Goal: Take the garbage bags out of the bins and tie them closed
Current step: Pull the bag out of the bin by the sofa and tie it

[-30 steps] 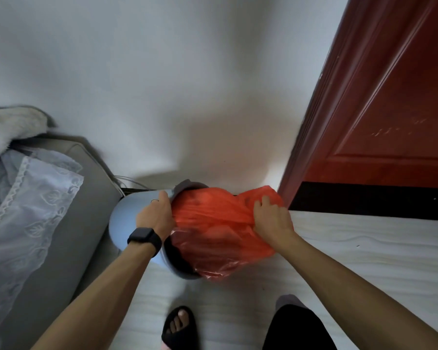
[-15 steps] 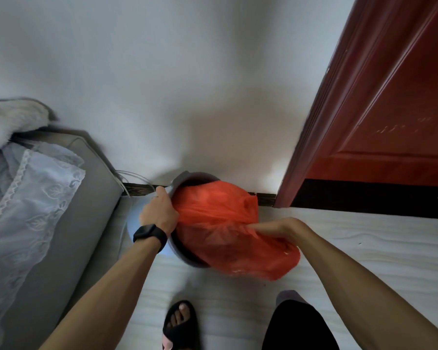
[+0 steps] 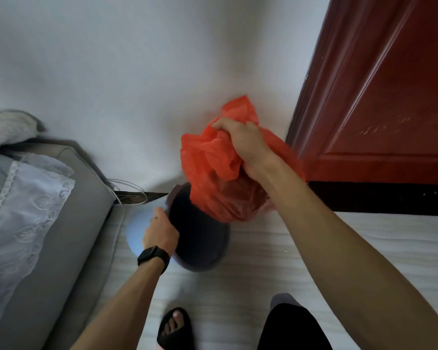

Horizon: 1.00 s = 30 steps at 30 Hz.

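Note:
A red plastic garbage bag (image 3: 210, 170) hangs in the air above the bin, bunched at its top in my right hand (image 3: 243, 142), which grips it tightly. Its lower end still touches the far rim of the bin. The small pale blue bin (image 3: 200, 243) with a dark inside is tilted on the floor by the wall. My left hand (image 3: 159, 231), with a black watch on the wrist, holds the bin by its near left rim.
A grey sofa (image 3: 68, 223) with a white lace cover (image 3: 23, 210) stands at the left. A dark red door (image 3: 379, 97) fills the right. White cables (image 3: 127, 190) lie at the baseboard. My sandalled foot (image 3: 175, 329) is below the bin.
My right hand has pulled the red bag up and out of the bin, from floor level to well above the rim. The left hand keeps hold of the bin, whose dark inside now shows.

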Each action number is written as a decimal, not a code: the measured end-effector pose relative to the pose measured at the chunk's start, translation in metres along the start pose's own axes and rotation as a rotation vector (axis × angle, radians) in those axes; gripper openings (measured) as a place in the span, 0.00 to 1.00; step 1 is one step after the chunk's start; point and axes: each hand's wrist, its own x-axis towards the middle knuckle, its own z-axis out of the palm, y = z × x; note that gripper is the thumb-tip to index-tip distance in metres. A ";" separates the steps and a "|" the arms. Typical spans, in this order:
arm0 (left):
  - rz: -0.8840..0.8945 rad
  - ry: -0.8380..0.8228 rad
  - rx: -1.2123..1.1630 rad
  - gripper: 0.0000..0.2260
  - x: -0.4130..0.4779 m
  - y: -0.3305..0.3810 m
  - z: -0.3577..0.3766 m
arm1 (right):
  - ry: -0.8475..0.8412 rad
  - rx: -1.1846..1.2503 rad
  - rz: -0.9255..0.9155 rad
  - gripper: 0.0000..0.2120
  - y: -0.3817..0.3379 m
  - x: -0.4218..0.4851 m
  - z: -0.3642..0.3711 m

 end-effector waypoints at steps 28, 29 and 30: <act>-0.713 -0.159 -1.007 0.26 -0.004 -0.027 0.019 | 0.339 -0.508 0.372 0.29 0.177 -0.029 -0.100; -0.718 -0.265 -1.031 0.23 -0.019 -0.015 0.020 | 0.337 -0.518 0.384 0.29 0.182 -0.031 -0.103; -0.683 -0.386 -1.011 0.21 -0.035 -0.001 0.024 | 0.333 -0.533 0.399 0.28 0.184 -0.034 -0.107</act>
